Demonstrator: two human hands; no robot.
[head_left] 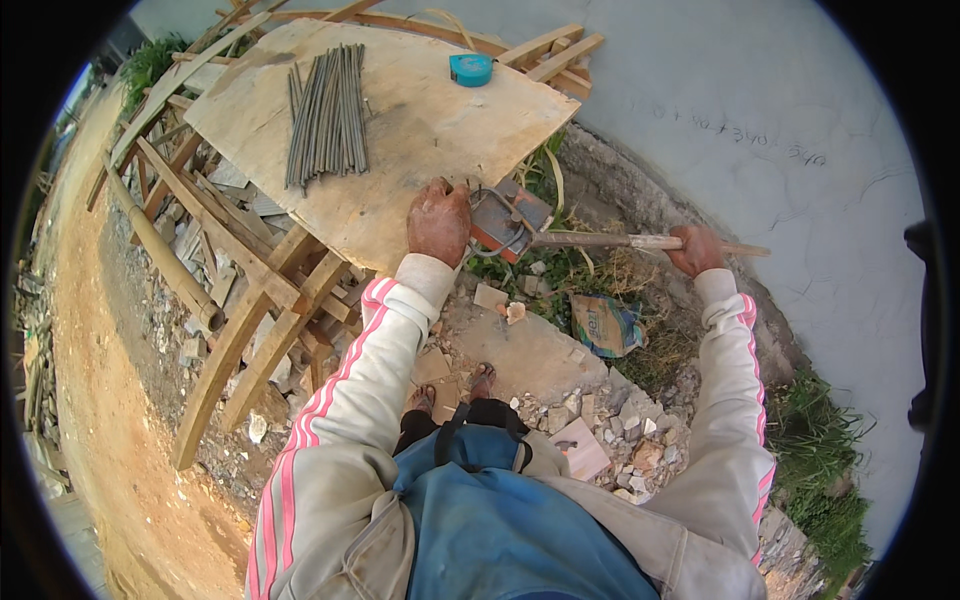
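My left hand is closed at the near right edge of a plywood board, on a bent steel rod. The rod curves over a reddish-grey block beside the hand; its end within my fingers is hidden. Out to the right, my right hand wraps round a long wooden handle. This handle reaches from the block toward the wall, its tip sticking out past my fist. A bundle of straight steel rods lies on the plywood board, left of a teal tape measure.
Wooden beams prop the board, their ends jutting toward me on the left. A grey wall with faint scribbles rises on the right. Broken rubble and a crumpled sack lie near my feet. Grass grows by the wall.
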